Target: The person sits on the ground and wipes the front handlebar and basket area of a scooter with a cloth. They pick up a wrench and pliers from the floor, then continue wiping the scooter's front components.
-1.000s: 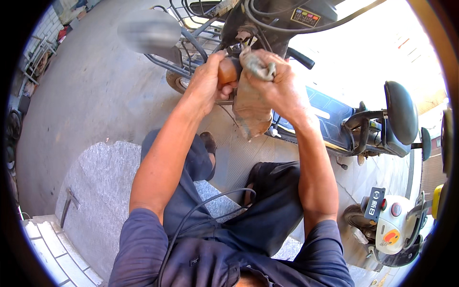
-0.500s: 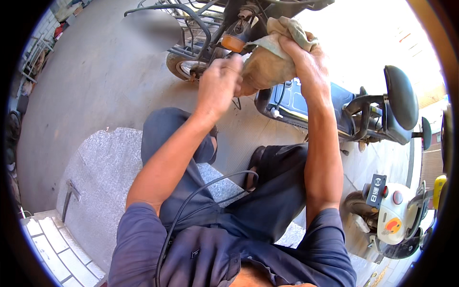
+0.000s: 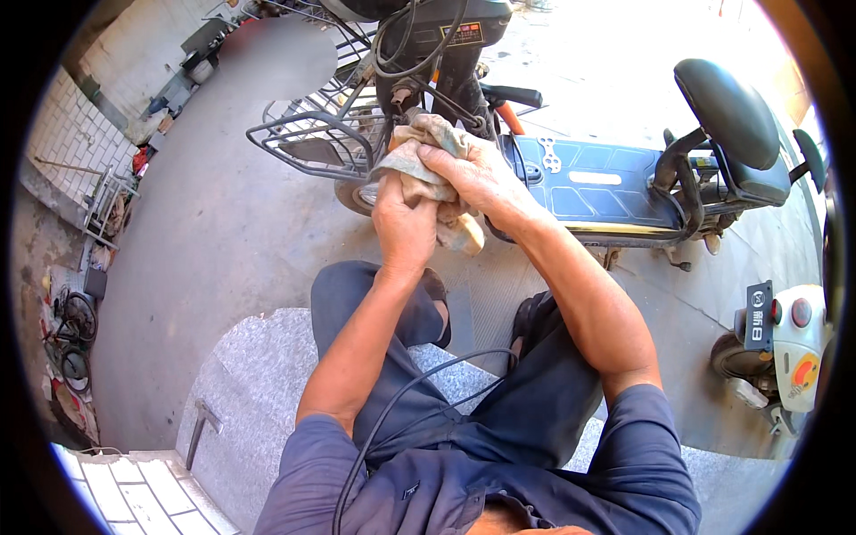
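A crumpled, stained cloth (image 3: 415, 169) is bunched between my two hands, in front of the steering column of an electric scooter (image 3: 459, 22). My left hand (image 3: 403, 234) is closed on the cloth's lower left side, fingertips tucked into the folds. From the right, my right hand (image 3: 489, 181) grips the upper part, thumb lying over it. A loose end hangs below the hands. Behind the cloth, part of the scooter's front is hidden. The scooter's black wire basket (image 3: 316, 143) is just left of the cloth.
A flat wrench (image 3: 549, 156) lies on the scooter's blue footboard (image 3: 615, 198); its black seat (image 3: 727, 111) rises at right. A white scooter (image 3: 794, 343) stands far right. A hammer-like tool (image 3: 205, 423) rests on the grey stone slab (image 3: 254, 383). A black cable (image 3: 392, 406) crosses my lap.
My left hand, which was apart from the cloth, now grips it. My right hand has come down and left with the cloth. The view has shifted, showing more of the scooter.
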{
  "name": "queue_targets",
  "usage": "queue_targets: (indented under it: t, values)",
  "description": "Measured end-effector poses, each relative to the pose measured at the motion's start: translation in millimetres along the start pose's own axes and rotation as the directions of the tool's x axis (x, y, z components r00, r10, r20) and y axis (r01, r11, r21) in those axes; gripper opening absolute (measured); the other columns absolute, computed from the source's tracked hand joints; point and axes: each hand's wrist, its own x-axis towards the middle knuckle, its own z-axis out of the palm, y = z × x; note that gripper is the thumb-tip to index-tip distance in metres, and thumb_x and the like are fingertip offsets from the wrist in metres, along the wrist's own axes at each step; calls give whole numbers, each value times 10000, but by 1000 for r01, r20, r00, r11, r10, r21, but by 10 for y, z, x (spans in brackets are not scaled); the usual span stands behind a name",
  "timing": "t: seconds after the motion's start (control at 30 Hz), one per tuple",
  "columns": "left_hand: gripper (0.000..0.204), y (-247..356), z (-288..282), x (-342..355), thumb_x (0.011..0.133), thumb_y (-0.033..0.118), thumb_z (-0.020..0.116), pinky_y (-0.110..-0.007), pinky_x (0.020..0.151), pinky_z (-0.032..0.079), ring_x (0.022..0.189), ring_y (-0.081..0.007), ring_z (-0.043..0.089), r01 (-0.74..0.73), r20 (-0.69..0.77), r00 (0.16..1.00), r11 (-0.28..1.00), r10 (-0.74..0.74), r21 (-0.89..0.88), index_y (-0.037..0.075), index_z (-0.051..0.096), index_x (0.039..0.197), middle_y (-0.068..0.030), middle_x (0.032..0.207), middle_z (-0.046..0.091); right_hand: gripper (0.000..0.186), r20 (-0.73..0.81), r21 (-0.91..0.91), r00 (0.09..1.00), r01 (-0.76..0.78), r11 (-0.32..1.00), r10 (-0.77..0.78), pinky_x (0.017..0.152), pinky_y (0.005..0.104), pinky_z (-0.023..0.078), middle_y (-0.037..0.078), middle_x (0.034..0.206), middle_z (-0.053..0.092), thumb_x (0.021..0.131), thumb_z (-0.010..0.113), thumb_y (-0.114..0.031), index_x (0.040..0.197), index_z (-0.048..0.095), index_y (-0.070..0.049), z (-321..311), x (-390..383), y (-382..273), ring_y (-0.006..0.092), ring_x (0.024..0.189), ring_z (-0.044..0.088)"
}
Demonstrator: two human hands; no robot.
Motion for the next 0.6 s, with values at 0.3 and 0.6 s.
queue_targets:
  t: [0.3,0.6]
  values:
    - [335,545,-416,738,821,177,680,-478,849,510,941,-410,630,-195,-49,949,707,310,680,87,681,1144,-203,1075,635,591,-233,-185,964,-170,968,125,703,294,567,196,1092,707,945,660,-413,1255,622,89,-410,-50,-87,205,834,704]
    - [365,487,-104,1001,880,266,704,-447,912,492,1028,-373,631,-369,161,929,811,332,454,12,644,1136,-209,1130,650,438,-182,-387,983,-90,918,20,745,337,563,206,898,733,905,680,-290,1126,688,88,-416,-39,-2,209,745,721]
